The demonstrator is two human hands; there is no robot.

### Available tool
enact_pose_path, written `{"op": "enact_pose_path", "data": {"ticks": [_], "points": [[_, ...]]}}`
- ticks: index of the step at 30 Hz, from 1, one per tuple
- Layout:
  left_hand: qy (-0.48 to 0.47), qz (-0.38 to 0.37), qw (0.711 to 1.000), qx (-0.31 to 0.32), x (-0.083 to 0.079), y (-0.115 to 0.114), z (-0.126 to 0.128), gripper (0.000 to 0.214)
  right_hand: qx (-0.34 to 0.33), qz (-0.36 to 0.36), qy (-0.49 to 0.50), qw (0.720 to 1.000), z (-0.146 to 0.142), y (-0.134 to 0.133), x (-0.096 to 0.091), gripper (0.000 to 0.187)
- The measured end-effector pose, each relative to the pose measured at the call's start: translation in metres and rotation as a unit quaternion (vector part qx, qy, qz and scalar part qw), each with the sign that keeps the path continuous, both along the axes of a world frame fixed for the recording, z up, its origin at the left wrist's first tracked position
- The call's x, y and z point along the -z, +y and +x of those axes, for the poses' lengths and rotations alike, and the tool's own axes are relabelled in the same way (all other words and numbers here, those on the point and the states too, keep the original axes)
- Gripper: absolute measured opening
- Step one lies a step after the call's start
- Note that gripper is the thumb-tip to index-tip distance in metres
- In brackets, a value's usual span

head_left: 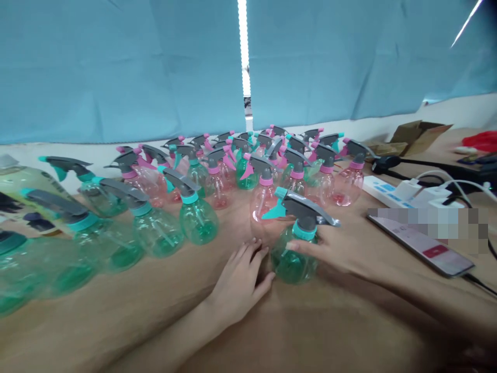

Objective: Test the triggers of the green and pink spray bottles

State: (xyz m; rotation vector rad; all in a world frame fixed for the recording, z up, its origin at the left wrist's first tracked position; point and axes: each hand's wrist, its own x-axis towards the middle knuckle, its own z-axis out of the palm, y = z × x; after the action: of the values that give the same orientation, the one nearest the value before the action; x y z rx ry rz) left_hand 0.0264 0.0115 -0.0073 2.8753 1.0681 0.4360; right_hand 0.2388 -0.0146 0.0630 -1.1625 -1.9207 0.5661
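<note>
A green spray bottle with a grey and turquoise trigger head stands upright near the middle of the table. My right hand grips it from the right, thumb across the front below the collar and the other fingers hidden behind. My left hand lies flat on the table just left of that bottle, fingers apart and holding nothing. Right behind the gripped bottle is a pink spray bottle. Another green spray bottle stands to the left, at the end of a row of green ones.
Several pink and green spray bottles crowd the back of the wooden table. At right lie a phone, a white power strip with plugs and cables, and a cardboard box. A large labelled bottle stands far left. A blue curtain hangs behind.
</note>
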Motion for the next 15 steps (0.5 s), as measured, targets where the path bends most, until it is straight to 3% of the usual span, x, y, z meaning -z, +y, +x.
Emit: {"op": "enact_pose_path", "data": {"ticks": [6, 10, 15], "points": [[-0.008, 0.006, 1.0, 0.003, 0.003, 0.0, -0.002, 0.042, 0.045, 0.039, -0.08, 0.995, 0.006, -0.014, 0.018, 0.034], [-0.015, 0.014, 1.0, 0.005, 0.004, -0.003, -0.01, 0.041, 0.092, 0.096, -0.18, 0.975, 0.007, -0.019, 0.023, 0.039], [-0.026, 0.031, 0.999, 0.001, 0.003, -0.008, -0.029, 0.036, 0.087, 0.115, -0.255, 0.956, 0.001, -0.012, 0.023, 0.051]]}}
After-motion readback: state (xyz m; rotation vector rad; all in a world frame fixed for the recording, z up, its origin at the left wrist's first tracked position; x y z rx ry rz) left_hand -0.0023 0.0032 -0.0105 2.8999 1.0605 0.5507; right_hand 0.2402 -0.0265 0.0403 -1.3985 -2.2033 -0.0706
